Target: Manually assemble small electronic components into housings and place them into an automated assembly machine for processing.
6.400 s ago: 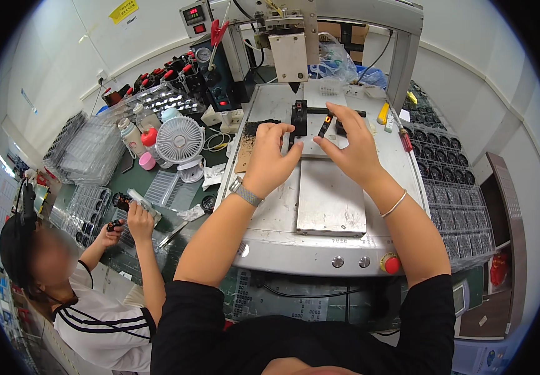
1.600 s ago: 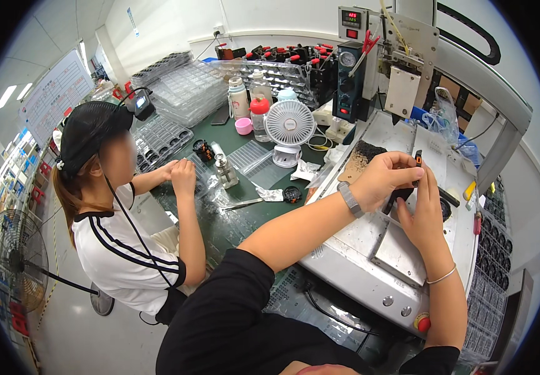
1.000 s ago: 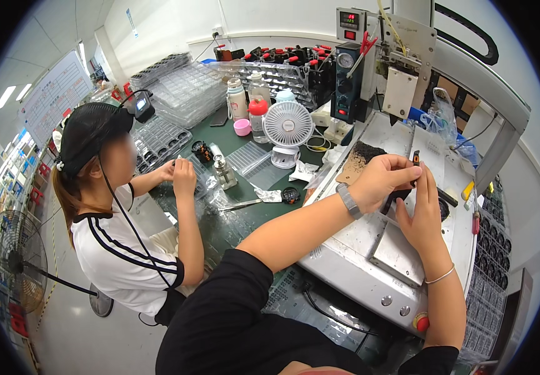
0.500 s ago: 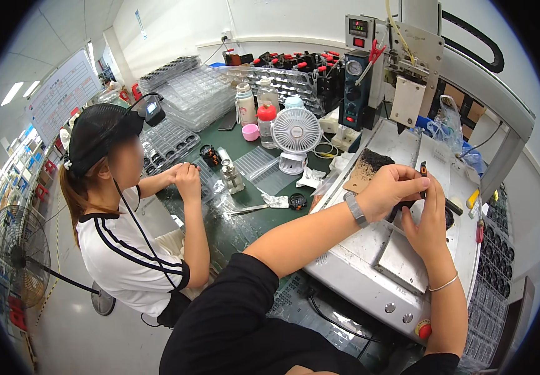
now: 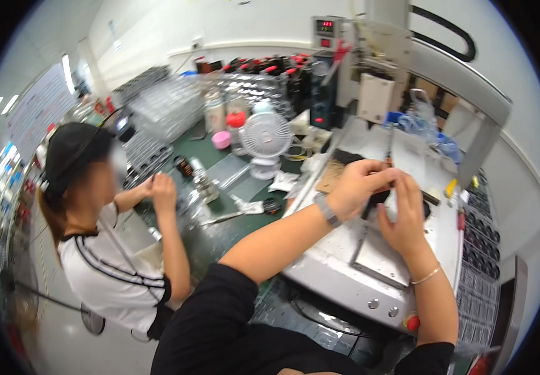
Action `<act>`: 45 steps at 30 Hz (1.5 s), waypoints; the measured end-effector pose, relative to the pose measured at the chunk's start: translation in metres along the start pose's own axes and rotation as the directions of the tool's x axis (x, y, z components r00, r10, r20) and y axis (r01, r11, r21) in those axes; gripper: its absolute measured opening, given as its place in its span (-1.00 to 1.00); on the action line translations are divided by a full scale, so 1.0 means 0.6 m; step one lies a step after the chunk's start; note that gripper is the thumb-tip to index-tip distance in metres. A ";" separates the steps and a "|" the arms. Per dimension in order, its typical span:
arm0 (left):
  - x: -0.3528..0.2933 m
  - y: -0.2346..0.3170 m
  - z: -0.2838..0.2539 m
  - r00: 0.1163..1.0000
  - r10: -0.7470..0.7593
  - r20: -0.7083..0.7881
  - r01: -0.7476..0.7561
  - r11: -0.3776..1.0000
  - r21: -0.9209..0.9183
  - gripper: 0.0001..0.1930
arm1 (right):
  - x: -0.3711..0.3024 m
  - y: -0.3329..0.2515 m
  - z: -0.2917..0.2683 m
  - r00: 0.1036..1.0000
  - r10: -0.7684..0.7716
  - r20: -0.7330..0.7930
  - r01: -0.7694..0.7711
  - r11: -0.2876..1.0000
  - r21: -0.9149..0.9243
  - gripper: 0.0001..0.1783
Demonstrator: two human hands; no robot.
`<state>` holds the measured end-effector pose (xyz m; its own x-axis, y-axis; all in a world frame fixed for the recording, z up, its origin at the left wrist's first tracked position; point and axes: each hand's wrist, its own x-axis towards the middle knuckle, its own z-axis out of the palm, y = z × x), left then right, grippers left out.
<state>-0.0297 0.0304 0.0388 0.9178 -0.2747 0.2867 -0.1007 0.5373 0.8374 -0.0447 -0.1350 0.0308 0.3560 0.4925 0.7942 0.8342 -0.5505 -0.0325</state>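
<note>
My left hand [image 5: 358, 187] reaches over the white machine bed, its thumb and fingers pinched on a thin dark-and-orange piece [image 5: 388, 156] that stands up above the fingertips. My right hand [image 5: 406, 215] meets it from the right, with fingers bent in against the left fingertips. What the right fingers hold is hidden and blurred. Below and behind the hands, a black round part [image 5: 426, 209] partly shows. A flat metal block [image 5: 379, 257] lies on the bed just below my hands.
The machine's head [image 5: 375, 97] hangs beyond my hands. A brown board with black bits [image 5: 330, 175] lies left of them. At left a co-worker [image 5: 113, 231] works at the green table, near a small white fan [image 5: 266, 136], bottles and tweezers [image 5: 223, 218]. Trays of black rings [image 5: 479, 234] stand right.
The whole view has shifted, so the scene sits further left and is blurrier. My hands stay together over the machine bed, the piece still pinched between fingers.
</note>
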 end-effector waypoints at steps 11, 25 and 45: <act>-0.004 0.000 0.001 0.993 -0.112 0.042 0.109 0.992 0.067 -0.82 | 0.005 -0.002 0.003 0.997 0.068 -0.031 -0.066 0.996 0.055 -0.20; 0.000 0.004 -0.021 0.995 0.092 -0.033 -0.093 0.995 -0.029 -0.78 | 0.006 -0.009 -0.002 0.999 0.017 0.027 -0.017 1.000 0.019 -0.22; 0.023 0.026 -0.067 0.771 0.629 -0.100 -0.376 0.576 0.726 -0.78 | 0.034 -0.024 -0.027 0.864 -0.469 0.184 0.484 0.874 -0.045 -0.62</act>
<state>-0.0034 0.0673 0.0372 0.6826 0.2060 0.7012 -0.6816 -0.1666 0.7125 -0.0559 -0.1278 0.0574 -0.0058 0.8076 0.5897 0.8824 -0.2734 0.3830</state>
